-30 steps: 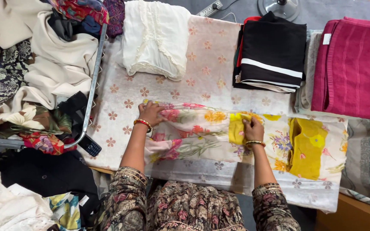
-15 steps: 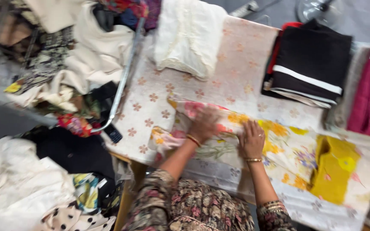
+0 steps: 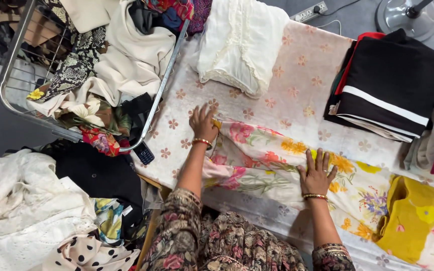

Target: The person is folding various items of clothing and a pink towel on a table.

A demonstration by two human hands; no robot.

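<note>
A floral garment (image 3: 262, 155) in pink, yellow and white lies spread across the table's flower-print cover (image 3: 297, 75). My left hand (image 3: 203, 122) rests at the garment's far left corner, fingers curled over the edge of the fabric. My right hand (image 3: 317, 173) lies flat on the middle of the garment, fingers spread. A yellow part of the garment (image 3: 410, 221) with a few printed flowers lies bunched at the right end. Both wrists wear gold bangles.
A folded white lace-trimmed garment (image 3: 242, 45) lies at the table's back. A folded black stack with white stripes (image 3: 390, 93) sits at the right, pink cloth beyond it. A wire basket (image 3: 84, 65) heaped with clothes stands at left, a dark phone (image 3: 144, 152) by its corner. White clothes lie lower left.
The view has swung left and tilted. My left hand has slid out to the garment's left corner. My right hand has moved off the yellow part and now lies flat on the middle.
</note>
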